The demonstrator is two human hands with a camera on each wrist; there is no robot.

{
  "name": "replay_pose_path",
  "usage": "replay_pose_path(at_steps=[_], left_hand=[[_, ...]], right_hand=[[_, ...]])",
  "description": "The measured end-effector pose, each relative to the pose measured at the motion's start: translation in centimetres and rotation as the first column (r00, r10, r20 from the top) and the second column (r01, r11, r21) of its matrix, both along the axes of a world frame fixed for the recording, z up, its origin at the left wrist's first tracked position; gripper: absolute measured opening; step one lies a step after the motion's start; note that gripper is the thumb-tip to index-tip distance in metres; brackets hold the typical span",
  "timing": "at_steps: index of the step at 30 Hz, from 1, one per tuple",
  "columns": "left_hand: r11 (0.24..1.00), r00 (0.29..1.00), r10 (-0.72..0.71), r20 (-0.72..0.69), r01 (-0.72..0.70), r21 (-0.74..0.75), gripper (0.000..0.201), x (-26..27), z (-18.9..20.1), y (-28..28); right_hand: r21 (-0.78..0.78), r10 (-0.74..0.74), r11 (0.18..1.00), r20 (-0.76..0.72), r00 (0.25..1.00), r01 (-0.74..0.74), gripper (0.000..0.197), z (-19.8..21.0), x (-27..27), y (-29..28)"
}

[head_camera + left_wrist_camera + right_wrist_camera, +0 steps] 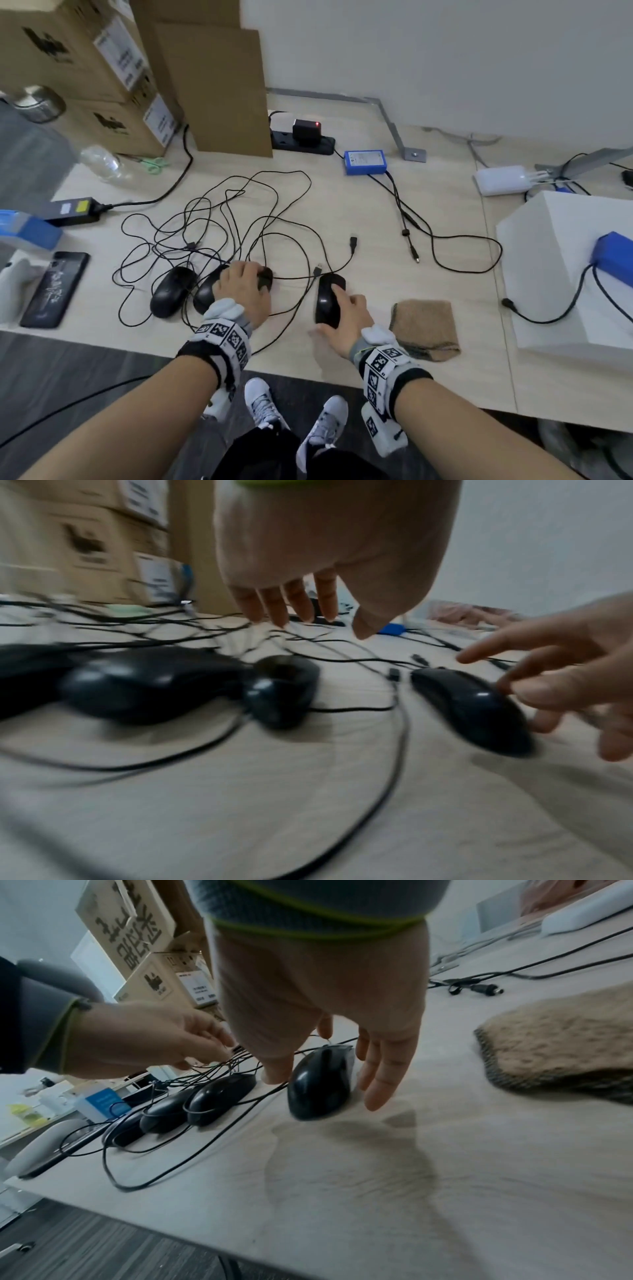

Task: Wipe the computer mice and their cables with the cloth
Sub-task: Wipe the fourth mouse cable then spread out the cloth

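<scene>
Several black wired computer mice lie near the table's front edge, their thin cables [219, 219] tangled behind them. My left hand [243, 287] hovers with straight fingers [325, 596] over two mice in the middle [266, 278] [284, 688]; another mouse [171, 291] lies further left. My right hand [346, 315] [325, 988] grips the rightmost mouse [327, 305] [320, 1085] [472, 707], thumb on one side, fingers on the other, index finger along its top. The brown cloth [424, 329] [555, 1047] lies flat just right of that hand, untouched.
A phone [54, 287] lies at the left edge. Cardboard boxes [219, 85], a power strip [301, 140] and a blue box [364, 161] with trailing leads stand at the back. A white box [565, 274] fills the right side.
</scene>
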State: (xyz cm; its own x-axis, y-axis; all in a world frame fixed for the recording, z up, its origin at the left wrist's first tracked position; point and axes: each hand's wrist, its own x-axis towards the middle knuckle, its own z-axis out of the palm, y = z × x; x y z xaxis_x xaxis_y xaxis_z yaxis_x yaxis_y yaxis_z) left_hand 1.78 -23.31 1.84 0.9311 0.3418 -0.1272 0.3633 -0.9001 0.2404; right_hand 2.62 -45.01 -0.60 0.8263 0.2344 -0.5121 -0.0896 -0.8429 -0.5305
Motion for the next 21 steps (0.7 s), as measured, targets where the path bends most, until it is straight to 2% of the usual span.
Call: replay_pose_path(at_steps=[2,4,7,12,15,17,19,21], left_hand=[[0.99,0.988,0.137,-0.077,-0.133,0.055,0.047,-0.9,0.2,2.7],[0.971,0.948,0.238,-0.213,-0.229,0.068,0.059,-2.1,0.0,5.7],[0.972,0.909,0.217,-0.356,-0.234,-0.004,0.07,-2.6,-1.1,7.5],[0.994,0.953,0.077,-0.293,-0.095,-0.047,0.062,-0.7,-1.7,8.2],[1.0,0.985,0.016,-0.171,-0.016,0.002,0.057,-0.6,-1.3,9.9],[0.996,0.991,0.075,-0.114,-0.069,0.059,0.055,-1.0,-1.3,11.5],[0.979,0.966,0.201,-0.161,-0.197,0.043,0.056,-2.2,-1.4,13.8],[0.962,0.937,0.26,-0.233,-0.272,-0.024,0.058,-2.9,-1.8,14.1]], right_hand=[[-0.028,0.001,1.0,0.006,1.0,-0.001,0.083,-0.5,0.0,0.9],[-0.043,-0.012,0.999,0.021,1.0,0.013,0.078,-0.9,0.1,2.3],[-0.051,-0.045,0.998,0.038,0.998,0.047,0.073,-1.0,0.5,2.9],[-0.125,-0.093,0.987,0.062,0.994,0.1,0.078,-0.2,1.5,3.9],[-0.191,-0.01,0.981,0.17,0.985,0.042,0.071,1.0,0.7,6.0],[-0.176,0.092,0.983,0.217,0.972,-0.053,0.065,1.6,0.2,7.8],[-0.176,0.21,0.969,0.238,0.948,-0.171,0.061,1.9,-0.6,10.5],[-0.202,0.322,0.938,0.205,0.924,-0.282,0.061,1.7,-1.0,12.1]])
